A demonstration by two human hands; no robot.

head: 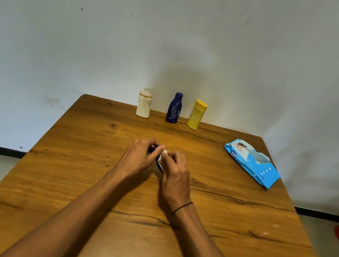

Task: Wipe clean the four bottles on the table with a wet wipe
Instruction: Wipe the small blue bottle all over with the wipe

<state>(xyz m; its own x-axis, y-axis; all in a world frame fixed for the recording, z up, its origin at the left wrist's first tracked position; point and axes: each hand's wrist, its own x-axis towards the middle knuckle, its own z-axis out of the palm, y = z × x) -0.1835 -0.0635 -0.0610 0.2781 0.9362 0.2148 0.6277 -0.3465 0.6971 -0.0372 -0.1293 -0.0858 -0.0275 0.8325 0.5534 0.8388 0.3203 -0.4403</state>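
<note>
Head view: wooden bench (pixel 91 182) against a pale wall (pixel 91 30). Cream bottle (pixel 144 104), navy bottle (pixel 174 108) and yellow bottle (pixel 196 114) line the far edge, wipes pack (pixel 252 162) right. Mid-bench, my left grip (pixel 138 156) clasps a blue bottle (pixel 157 163); right grip (pixel 174 170) pinches the wet wipe (pixel 163 154) against it.
</note>
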